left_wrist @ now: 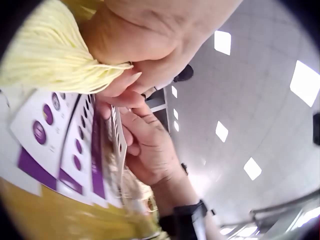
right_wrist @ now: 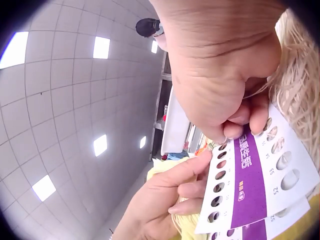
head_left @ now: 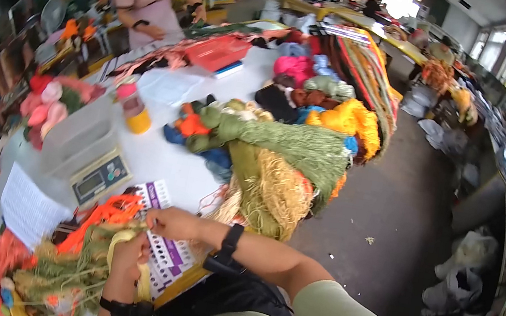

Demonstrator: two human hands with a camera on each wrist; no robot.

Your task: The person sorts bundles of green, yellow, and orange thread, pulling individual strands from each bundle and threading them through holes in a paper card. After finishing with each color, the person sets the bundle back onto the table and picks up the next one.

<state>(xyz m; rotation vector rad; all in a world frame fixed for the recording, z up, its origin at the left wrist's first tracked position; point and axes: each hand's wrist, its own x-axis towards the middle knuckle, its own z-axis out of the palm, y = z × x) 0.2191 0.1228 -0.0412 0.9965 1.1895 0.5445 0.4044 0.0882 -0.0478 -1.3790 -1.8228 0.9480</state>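
Observation:
My left hand [head_left: 128, 256] has its fingers curled round a pale yellow yarn bundle [left_wrist: 45, 50], which also shows beside that hand [right_wrist: 150, 212] in the right wrist view. The fingers of my right hand [head_left: 175, 223] pinch the top edge of a white and purple card [right_wrist: 250, 175] with rows of round holes. Both hands are close together at the card's end, fingertips nearly meeting. More such cards [head_left: 164, 254] lie beneath, at the table edge. How the yarn meets the holes is hidden by the fingers.
Green and orange yarn [head_left: 94, 245] lies at the left by a printed sheet [head_left: 31, 204]. A scale [head_left: 100, 176], a clear bin [head_left: 79, 136] and a bottle [head_left: 134, 110] stand farther back. Large yarn hanks [head_left: 282, 143] cover the table's right side. Another person [head_left: 152, 0] stands across.

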